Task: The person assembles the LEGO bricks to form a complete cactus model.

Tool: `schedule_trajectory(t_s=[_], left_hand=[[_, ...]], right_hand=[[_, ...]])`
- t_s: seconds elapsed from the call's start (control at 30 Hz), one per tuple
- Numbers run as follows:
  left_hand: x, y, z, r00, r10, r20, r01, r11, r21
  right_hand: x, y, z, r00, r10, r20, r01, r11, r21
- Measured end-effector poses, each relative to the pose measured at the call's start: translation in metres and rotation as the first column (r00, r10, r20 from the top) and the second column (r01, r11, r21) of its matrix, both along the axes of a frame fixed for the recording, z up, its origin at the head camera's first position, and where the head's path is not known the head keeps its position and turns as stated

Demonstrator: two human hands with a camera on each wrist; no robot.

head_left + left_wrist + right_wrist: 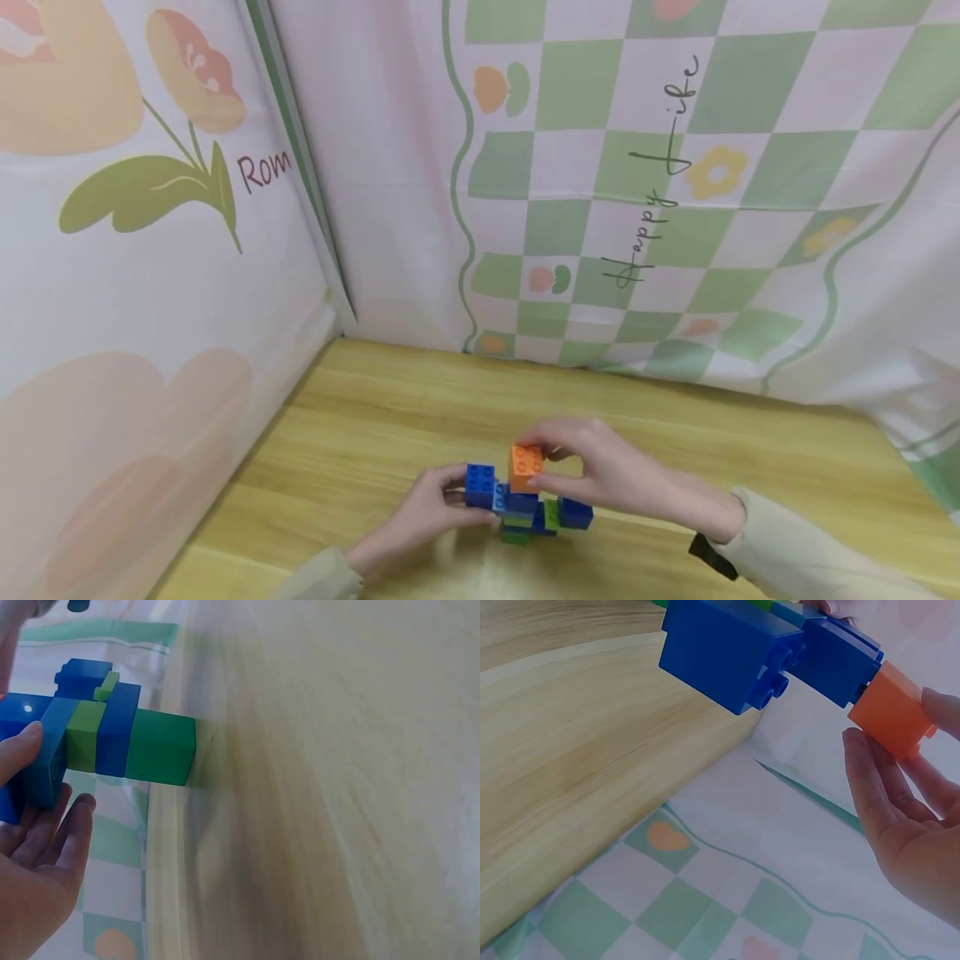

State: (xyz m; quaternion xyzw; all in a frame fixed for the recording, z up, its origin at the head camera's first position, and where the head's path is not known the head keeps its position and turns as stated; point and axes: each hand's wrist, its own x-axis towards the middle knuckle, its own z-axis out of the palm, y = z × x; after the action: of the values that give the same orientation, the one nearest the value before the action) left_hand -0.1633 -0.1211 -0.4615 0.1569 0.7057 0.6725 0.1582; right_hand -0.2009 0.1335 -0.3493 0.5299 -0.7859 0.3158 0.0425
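Observation:
A figure built of toy building blocks stands on the table, with a green block (161, 746) at its foot. At its top is an orange block (527, 468), pinched between the thumb and fingers of my right hand (607, 467). In the right wrist view the orange block (889, 711) meets the blue block below it; whether it is fully pressed on I cannot tell. My left hand (423, 508) grips the left side, around a blue block (480, 486) and the lighter blue block (46, 754) beside it. Another blue block (576, 513) juts out right, beside a lime block (552, 514).
The wooden table (375, 400) carries the figure near its front. A white cloth with flower prints (150, 292) hangs along the left, and a green-checked cloth (577, 225) hangs behind the table's back edge. A dark strap (712, 557) is at the right wrist.

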Motion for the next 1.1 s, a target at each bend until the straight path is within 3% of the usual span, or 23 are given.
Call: schedule_trajectory(t_s=[0.63, 1.1], left_hand=[[-0.001, -0.001, 0.001, 1.0, -0.015, -0.023, 0.014, 1.0, -0.025], [0.0, 0.001, 0.0, 1.0, -0.001, -0.028, 0.0, 1.0, -0.025]], right_hand=[[0.008, -0.004, -0.002, 0.999, -0.02, -0.04, 0.02, 1.0, -0.014], [0.015, -0.005, -0.006, 0.994, -0.104, 0.042, 0.105, 0.994, -0.03]])
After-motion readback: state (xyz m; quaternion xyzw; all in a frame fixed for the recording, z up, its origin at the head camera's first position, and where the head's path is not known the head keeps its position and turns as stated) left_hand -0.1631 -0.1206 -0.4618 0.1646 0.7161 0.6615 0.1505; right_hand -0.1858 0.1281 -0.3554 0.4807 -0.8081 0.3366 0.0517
